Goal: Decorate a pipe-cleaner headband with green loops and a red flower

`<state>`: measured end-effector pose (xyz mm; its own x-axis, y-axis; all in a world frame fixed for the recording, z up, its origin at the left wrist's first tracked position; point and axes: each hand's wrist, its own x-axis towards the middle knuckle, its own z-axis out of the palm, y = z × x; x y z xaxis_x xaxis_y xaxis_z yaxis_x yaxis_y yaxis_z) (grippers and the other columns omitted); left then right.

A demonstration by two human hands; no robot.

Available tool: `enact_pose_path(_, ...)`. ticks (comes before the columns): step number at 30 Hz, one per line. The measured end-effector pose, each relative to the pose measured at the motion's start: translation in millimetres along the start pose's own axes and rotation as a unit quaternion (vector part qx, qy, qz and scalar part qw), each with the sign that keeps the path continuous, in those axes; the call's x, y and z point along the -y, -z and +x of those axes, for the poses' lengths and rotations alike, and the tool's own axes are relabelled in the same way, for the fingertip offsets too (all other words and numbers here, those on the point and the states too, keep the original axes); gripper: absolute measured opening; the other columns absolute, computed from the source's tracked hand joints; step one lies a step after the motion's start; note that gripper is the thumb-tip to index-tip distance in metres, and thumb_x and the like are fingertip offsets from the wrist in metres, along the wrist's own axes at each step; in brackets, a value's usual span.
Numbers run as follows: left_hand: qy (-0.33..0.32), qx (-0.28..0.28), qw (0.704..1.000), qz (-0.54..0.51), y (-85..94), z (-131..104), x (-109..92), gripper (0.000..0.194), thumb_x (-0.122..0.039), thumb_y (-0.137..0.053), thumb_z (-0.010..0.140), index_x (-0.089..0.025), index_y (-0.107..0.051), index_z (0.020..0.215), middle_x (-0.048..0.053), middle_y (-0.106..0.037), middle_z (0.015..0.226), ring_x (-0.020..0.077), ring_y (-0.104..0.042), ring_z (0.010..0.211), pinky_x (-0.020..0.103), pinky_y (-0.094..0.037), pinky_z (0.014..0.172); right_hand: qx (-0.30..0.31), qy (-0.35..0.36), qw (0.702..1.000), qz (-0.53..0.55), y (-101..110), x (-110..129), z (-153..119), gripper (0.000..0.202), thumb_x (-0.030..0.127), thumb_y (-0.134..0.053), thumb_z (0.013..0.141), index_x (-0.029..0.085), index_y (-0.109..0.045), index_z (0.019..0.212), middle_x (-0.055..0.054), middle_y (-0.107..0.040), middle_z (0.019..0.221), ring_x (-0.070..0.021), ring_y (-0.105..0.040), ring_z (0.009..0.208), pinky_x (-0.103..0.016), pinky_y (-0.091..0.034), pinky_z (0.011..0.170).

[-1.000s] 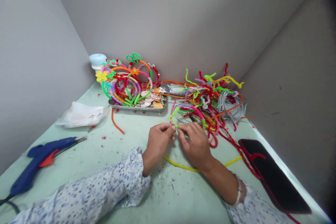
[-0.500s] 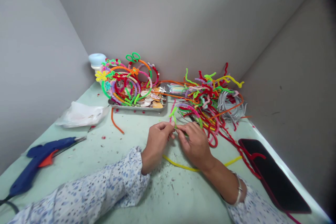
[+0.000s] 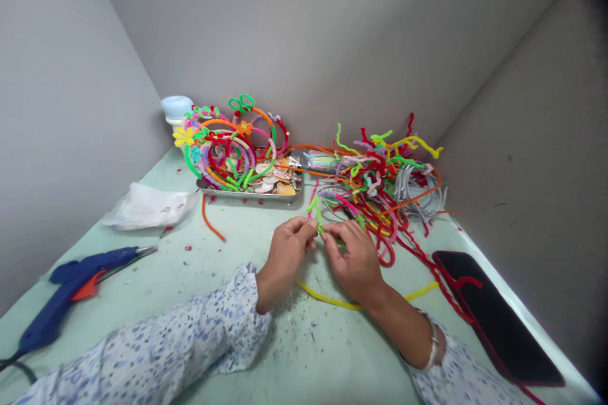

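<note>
The slender pink, purple and green fuzzy hoop (image 3: pixel 350 206) has dipped slightly, which suggests that the work at the fingertips is turning it. Nearer the person than the silver metal tray (image 3: pixel 251 197) and to its right, a lime-green fuzzy pipe cleaner (image 3: pixel 319 216) stands up between the two hands. The right hand (image 3: pixel 355 261) pinches its lower part; the left hand (image 3: pixel 287 254) has thumb and forefinger closed just beside it, though whether they grip it I cannot tell.

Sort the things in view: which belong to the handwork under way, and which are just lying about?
Likely belonging:
green fuzzy stem, in the left hand and right hand
tangled fuzzy stems
glue gun

Apparently lying about:
phone
crumpled bag
lidded container
</note>
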<state>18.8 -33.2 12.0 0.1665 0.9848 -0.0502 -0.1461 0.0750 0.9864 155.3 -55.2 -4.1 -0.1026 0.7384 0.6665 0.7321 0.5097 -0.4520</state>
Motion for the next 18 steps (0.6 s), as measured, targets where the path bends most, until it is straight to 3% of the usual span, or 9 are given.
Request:
enact_pose_path(7, 0.035, 0.018, 0.998, -0.038, -1.5, 0.5, -3.9, 0.021, -0.035, -0.06, 0.075, -0.015, -0.06, 0.069, -0.002, -0.052, 0.054, 0.0081, -0.043, 0.05, 0.021, -0.033, 0.053, -0.003, 0.004, 1.0, 0.01, 1.1, -1.2, -0.5, 0.011, 0.017, -0.051, 0.085, 0.021, -0.058, 0.092, -0.005, -0.062, 0.083, -0.0206, -0.055, 0.08, -0.037, -0.045, 0.073)
enact_pose_path(18, 0.008, 0.046, 0.995, -0.089, -2.3, 1.8, 0.1, 0.02, -0.035, -0.059, 0.08, -0.016, -0.056, 0.075, -0.003, -0.051, 0.061, 0.0078, -0.046, 0.057, 0.02, -0.037, 0.059, -0.018, -0.026, 0.999, 0.039, 3.4, 3.4, 2.1, 0.006, 0.018, -0.053, 0.085, 0.021, -0.058, 0.087, -0.003, -0.062, 0.077, -0.0187, -0.055, 0.076, -0.034, -0.044, 0.07)
